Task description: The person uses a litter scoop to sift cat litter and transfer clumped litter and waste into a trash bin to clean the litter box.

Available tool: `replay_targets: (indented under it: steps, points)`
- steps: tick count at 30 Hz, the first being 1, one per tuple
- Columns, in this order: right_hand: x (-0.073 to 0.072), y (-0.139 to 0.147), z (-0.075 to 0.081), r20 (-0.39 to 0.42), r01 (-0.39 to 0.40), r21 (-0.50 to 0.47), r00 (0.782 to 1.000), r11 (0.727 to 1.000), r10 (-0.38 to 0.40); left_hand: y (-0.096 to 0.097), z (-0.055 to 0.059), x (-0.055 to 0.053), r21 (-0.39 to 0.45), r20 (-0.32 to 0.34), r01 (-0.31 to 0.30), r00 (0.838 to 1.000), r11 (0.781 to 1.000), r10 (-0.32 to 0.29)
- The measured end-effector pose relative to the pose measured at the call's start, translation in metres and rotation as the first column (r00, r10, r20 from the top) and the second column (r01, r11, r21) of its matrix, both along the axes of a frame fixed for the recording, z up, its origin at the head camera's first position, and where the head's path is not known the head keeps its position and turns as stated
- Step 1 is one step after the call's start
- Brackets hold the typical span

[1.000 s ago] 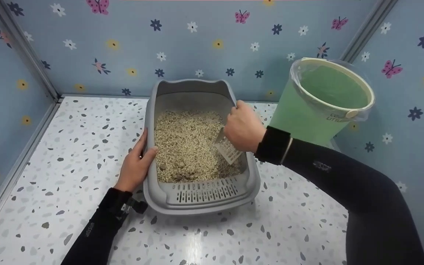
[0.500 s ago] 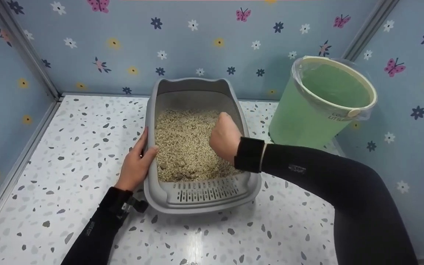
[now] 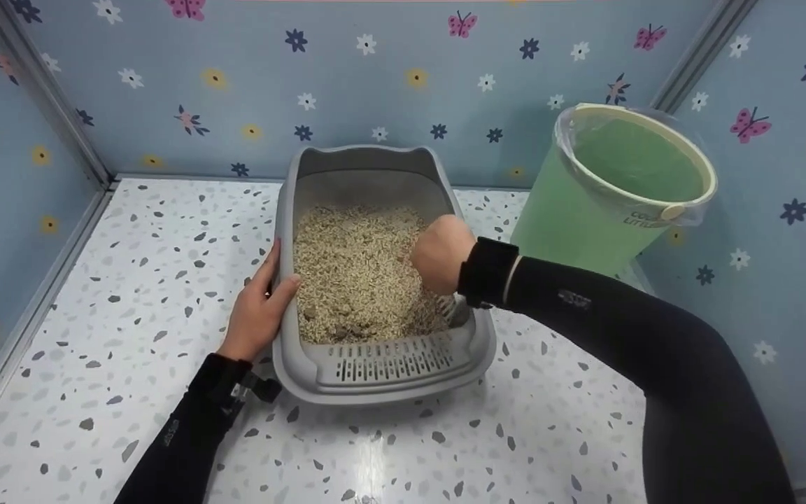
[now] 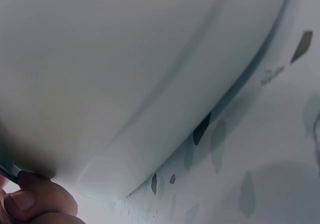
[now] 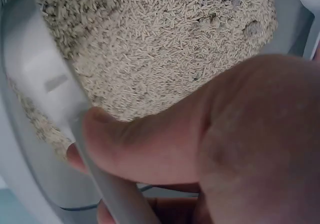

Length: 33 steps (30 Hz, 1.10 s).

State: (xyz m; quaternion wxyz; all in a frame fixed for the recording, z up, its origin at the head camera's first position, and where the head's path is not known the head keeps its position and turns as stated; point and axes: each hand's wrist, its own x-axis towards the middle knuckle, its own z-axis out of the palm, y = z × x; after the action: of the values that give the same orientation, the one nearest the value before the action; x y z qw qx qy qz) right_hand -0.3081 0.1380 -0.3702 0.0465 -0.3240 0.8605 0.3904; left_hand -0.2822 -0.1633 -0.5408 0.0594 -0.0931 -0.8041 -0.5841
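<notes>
A grey litter box [image 3: 382,393] stands on the speckled floor, partly filled with pale pellet litter [image 3: 347,273]. Several dark clumps [image 3: 348,330] lie near its front grate. My left hand [image 3: 256,318] grips the box's left wall, thumb on the rim and fingers down the outside. Inside the box at the right, my right hand [image 3: 439,253] holds a litter scoop [image 5: 52,79] by its handle, thumb laid along the top. In the head view the hand hides most of the scoop; its slotted blade shows low at the right front corner, against the litter.
A green bin [image 3: 571,224] with a clear liner over its cream rim stands to the right of the box, behind my right forearm. Blue flowered panels [image 3: 389,77] enclose the back and both sides.
My right hand has swung left from the box's right rim over the litter, then slightly back right. The scoop, plainly visible at first, is now mostly hidden and lower. The left hand stays put.
</notes>
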Motion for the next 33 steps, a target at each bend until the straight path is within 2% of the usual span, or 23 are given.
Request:
replay_targets:
  steps: [5,14,22,29,33]
  points:
    - [-0.006,0.015,0.005,0.099,0.016,-0.142,0.995,0.99,-0.002,0.0,-0.001,0.0,-0.004,0.001,-0.01,1.0,1.0,0.01]
    - [-0.011,0.017,0.005,0.203,0.122,-0.186,0.976,0.975,-0.083,0.0,0.0,0.0,0.008,0.013,-0.007,1.0,1.0,0.007]
    - [-0.02,0.022,-0.001,0.323,0.245,-0.274,0.934,0.93,-0.151,0.0,0.001,0.002,0.023,0.037,-0.001,0.999,1.0,0.0]
    - [-0.022,0.021,-0.013,0.399,0.266,-0.332,0.909,0.905,-0.121,0.0,0.001,-0.001,0.022,0.036,0.025,0.999,0.999,-0.026]
    - [-0.026,0.019,-0.023,0.444,0.282,-0.352,0.89,0.893,-0.106,0.0,0.001,-0.001,0.024,0.034,0.012,0.999,1.0,-0.013]
